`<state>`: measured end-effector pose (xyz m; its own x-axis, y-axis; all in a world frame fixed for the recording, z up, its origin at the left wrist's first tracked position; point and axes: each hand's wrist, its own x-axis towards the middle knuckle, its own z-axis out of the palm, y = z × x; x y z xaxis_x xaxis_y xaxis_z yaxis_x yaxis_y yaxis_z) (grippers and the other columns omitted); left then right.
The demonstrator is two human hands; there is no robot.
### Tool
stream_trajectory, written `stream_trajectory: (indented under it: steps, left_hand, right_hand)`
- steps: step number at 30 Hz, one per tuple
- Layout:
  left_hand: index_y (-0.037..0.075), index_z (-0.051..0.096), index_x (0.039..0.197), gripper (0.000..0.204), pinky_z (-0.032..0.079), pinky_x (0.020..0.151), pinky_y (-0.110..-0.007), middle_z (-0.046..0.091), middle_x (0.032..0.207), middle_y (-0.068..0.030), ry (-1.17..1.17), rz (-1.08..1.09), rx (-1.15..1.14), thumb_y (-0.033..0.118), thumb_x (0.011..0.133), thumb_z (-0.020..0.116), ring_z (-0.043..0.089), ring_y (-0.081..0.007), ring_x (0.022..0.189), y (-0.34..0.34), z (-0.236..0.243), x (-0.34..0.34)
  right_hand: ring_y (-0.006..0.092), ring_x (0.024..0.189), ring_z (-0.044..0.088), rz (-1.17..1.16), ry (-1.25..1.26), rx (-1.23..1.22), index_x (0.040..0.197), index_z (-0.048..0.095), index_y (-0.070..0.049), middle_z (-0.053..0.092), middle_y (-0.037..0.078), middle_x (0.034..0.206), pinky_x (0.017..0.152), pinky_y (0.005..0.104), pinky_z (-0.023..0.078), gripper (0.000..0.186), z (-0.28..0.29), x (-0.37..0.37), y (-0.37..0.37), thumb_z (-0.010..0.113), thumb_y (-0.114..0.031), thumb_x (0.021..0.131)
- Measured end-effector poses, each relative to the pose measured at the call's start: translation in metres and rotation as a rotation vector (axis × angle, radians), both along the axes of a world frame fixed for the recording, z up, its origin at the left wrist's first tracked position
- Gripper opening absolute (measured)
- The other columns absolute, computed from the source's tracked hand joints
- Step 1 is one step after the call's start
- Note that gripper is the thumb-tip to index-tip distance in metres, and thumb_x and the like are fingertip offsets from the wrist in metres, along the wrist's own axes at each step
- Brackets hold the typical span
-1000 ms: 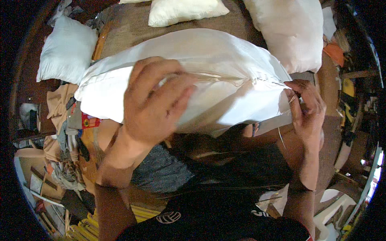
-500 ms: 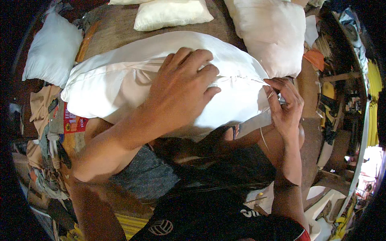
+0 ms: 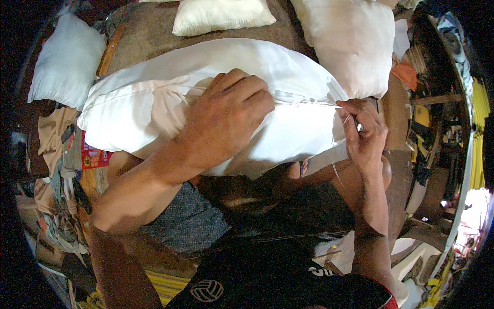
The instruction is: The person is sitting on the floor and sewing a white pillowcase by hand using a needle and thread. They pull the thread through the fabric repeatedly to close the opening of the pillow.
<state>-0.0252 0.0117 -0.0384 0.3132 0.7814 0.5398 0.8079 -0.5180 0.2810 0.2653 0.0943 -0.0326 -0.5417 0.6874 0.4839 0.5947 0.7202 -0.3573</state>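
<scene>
A large stuffed white pillow [image 3: 303, 129] lies across my lap, with a seam running lengthwise along its top. My left hand [image 3: 229, 116] is closed over the middle of that seam, fingers curled together and pinching the cloth; the thumb is mostly hidden. At the pillow's right end, my right hand [image 3: 366, 131] pinches the corner of the seam between thumb and forefinger. Between the two hands the seam cloth is gathered and pulled into a ridge. A thin pale thread [image 3: 338, 175] hangs below my right hand. Whether a needle is in those fingers cannot be made out.
Other white pillows lie around: one at the far left [image 3: 67, 62], one at the far middle [image 3: 224, 15], one at the far right [image 3: 350, 46]. Brown sacking [image 3: 149, 44] covers the surface beneath. Cloth scraps [image 3: 56, 136] and a red packet [image 3: 94, 154] are at the left.
My left hand's fingers, spread apart before, have drawn together onto the seam, and the hand has shifted slightly. The right hand keeps its pinch at the corner.
</scene>
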Motion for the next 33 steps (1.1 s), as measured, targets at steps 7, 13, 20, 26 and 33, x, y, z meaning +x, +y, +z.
stream_trajectory:
  steps: [7, 13, 20, 26, 33]
  left_hand:
    - [0.007, 0.072, 0.093, 0.013, 0.052, 0.089, -0.045, 0.069, 0.102, -0.0109, -0.078, 0.121, -0.041, 0.016, 0.085, 0.074, 0.064, -0.0327, 0.1, -0.004, -0.003, 0.001]
    - [0.008, 0.071, 0.093, 0.014, 0.05, 0.09, -0.045, 0.068, 0.103, -0.009, -0.104, 0.137, -0.039, 0.015, 0.083, 0.076, 0.063, -0.032, 0.102, -0.005, -0.001, 0.003]
    - [0.007, 0.07, 0.094, 0.02, 0.05, 0.087, -0.046, 0.069, 0.107, -0.0087, -0.101, 0.119, -0.001, 0.018, 0.081, 0.079, 0.064, -0.0326, 0.103, 0.0, -0.005, 0.006]
    - [0.007, 0.069, 0.094, 0.023, 0.048, 0.085, -0.047, 0.065, 0.109, -0.008, -0.086, 0.137, -0.001, 0.021, 0.079, 0.08, 0.061, -0.0325, 0.103, -0.004, -0.003, 0.008]
    - [0.007, 0.069, 0.093, 0.019, 0.048, 0.084, -0.047, 0.065, 0.108, -0.0098, -0.028, 0.191, 0.016, 0.019, 0.082, 0.077, 0.061, -0.0334, 0.103, -0.005, -0.004, 0.01]
  right_hand:
    - [0.0252, 0.107, 0.069, 0.081, 0.203, -0.145, 0.117, 0.073, 0.0, 0.073, 0.014, 0.112, 0.095, 0.036, 0.052, 0.03, 0.005, -0.007, -0.005, 0.065, 0.005, 0.089]
    - [0.0178, 0.104, 0.066, 0.129, 0.592, -0.516, 0.121, 0.071, 0.004, 0.072, 0.011, 0.109, 0.095, 0.0302, 0.049, 0.024, 0.023, -0.015, -0.023, 0.063, -0.004, 0.1]
    - [0.0156, 0.093, 0.069, 0.18, 0.762, -0.782, 0.117, 0.073, 0.003, 0.073, 0.011, 0.109, 0.085, 0.0297, 0.057, 0.025, 0.021, -0.046, -0.012, 0.062, -0.015, 0.104]
    - [0.0166, 0.089, 0.072, 0.141, 0.688, -0.717, 0.113, 0.071, 0.004, 0.074, 0.013, 0.11, 0.082, 0.0295, 0.058, 0.022, 0.019, -0.059, -0.012, 0.06, -0.013, 0.105]
    - [0.0208, 0.09, 0.071, 0.183, 0.359, -0.269, 0.107, 0.076, -0.002, 0.075, 0.012, 0.097, 0.08, 0.0323, 0.055, 0.015, 0.007, -0.068, -0.013, 0.068, -0.006, 0.096]
